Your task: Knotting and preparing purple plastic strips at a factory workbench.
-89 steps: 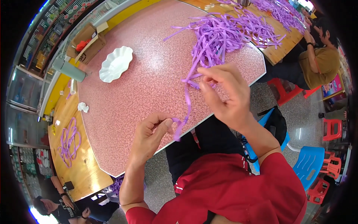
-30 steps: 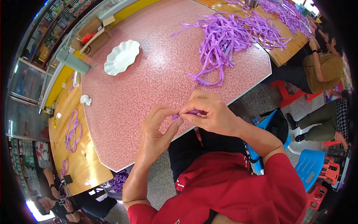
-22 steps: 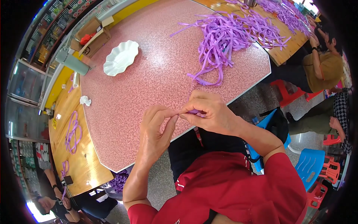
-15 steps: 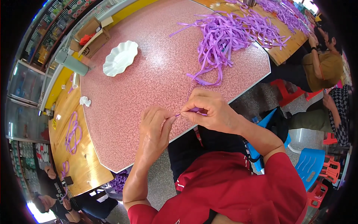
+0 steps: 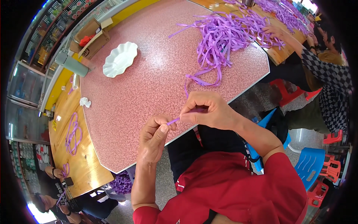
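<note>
Both pinched shut on purple strip: left hand, right hand, near pink table edge. Best kept taut, untwisted.

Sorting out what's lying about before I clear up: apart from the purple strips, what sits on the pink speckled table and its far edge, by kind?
White scalloped dish: 1
Open cardboard box: 1
Grey-green cylinder lying on its side: 1
Total: 3
The strips stay uncounted: a loose pile, plus one pinched between the left hand and right hand.
</note>
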The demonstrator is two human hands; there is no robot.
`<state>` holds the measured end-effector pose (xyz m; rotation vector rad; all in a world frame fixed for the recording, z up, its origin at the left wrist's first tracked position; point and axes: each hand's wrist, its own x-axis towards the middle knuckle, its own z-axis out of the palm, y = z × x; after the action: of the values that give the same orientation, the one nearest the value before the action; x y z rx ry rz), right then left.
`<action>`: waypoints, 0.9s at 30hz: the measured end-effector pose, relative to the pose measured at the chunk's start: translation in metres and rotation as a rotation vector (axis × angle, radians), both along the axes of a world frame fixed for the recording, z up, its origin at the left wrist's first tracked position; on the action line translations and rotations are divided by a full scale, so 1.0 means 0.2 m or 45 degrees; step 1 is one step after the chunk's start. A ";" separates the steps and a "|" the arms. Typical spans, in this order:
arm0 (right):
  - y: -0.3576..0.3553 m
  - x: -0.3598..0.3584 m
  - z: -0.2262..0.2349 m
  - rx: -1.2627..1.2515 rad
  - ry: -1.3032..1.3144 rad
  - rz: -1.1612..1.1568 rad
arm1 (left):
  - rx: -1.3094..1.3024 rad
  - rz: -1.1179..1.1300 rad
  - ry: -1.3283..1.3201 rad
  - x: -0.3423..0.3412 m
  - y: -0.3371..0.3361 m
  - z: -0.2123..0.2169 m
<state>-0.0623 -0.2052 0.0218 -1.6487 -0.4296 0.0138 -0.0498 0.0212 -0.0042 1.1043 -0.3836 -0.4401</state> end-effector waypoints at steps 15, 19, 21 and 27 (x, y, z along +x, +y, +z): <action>0.11 -0.03 -0.05 -0.064 -0.324 -0.341 | 0.598 0.622 -0.948 0.01 -0.12 0.04; 0.09 -0.02 -0.06 0.244 0.126 -0.210 | 1.008 0.641 -1.653 0.03 -0.12 0.13; 0.07 0.00 -0.06 0.287 0.295 -0.135 | 1.183 0.489 -1.780 0.03 -0.11 0.16; 0.05 0.02 -0.11 0.373 0.667 0.036 | 1.022 0.247 -1.634 0.06 -0.08 0.20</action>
<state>-0.0579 -0.1944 -0.0009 -1.2871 -0.0482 0.3790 -0.0384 0.0054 0.0354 2.1212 -1.2695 0.4157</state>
